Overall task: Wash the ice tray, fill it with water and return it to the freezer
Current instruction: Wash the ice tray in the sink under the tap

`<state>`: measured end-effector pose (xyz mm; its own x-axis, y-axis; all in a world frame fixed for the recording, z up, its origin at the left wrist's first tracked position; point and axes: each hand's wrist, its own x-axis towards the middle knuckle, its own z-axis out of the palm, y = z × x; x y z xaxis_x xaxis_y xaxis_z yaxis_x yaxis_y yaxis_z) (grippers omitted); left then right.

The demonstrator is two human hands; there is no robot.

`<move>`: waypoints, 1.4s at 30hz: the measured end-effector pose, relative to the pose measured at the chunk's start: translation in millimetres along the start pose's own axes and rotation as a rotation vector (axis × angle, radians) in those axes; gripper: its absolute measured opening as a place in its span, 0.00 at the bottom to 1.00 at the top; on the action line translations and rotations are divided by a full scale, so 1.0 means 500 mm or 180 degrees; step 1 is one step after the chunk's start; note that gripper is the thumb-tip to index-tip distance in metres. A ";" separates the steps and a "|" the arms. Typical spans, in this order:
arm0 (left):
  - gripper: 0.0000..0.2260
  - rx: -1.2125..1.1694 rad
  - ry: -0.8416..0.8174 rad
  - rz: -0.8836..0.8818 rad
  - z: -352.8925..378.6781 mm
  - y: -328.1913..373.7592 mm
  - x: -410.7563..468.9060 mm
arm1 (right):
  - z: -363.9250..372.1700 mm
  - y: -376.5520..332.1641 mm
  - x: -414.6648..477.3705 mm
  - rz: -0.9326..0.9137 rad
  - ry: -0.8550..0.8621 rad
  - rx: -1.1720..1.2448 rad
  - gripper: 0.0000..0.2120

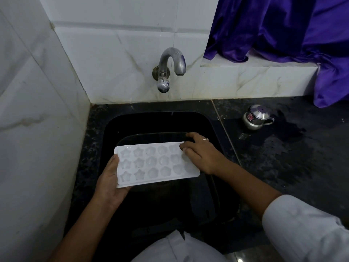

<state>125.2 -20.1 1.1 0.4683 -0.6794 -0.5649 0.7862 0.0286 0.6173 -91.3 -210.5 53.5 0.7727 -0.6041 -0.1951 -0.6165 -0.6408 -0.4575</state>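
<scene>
A white ice tray point(156, 164) with star and round moulds is held level over the black sink point(113, 125). My left hand point(108, 181) grips its left end from below, thumb on the rim. At the tray's right end my right hand point(200, 154) lies on top, its fingers curled over the far corner. A steel tap point(172, 65) juts from the tiled wall above the sink; no water runs from it. The moulds look pale and I cannot tell what is in them.
A dark pan or basin point(151, 136) lies inside the sink under the tray. A small lidded steel pot point(255, 119) stands on the wet black counter point(283, 157) to the right. Purple cloth point(283, 29) hangs over the tiled ledge at the back right. White tiled walls close the left side.
</scene>
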 end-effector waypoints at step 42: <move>0.21 -0.0056 -0.0050 0.0188 0.033 -0.038 -0.017 | 0.016 -0.034 0.008 0.0697 0.0792 -0.0636 0.35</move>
<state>99.8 -26.8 3.2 0.5079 -0.6875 -0.5190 0.7643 0.0818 0.6396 -76.3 -198.3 53.7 0.5742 -0.8177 -0.0417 -0.7992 -0.5487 -0.2454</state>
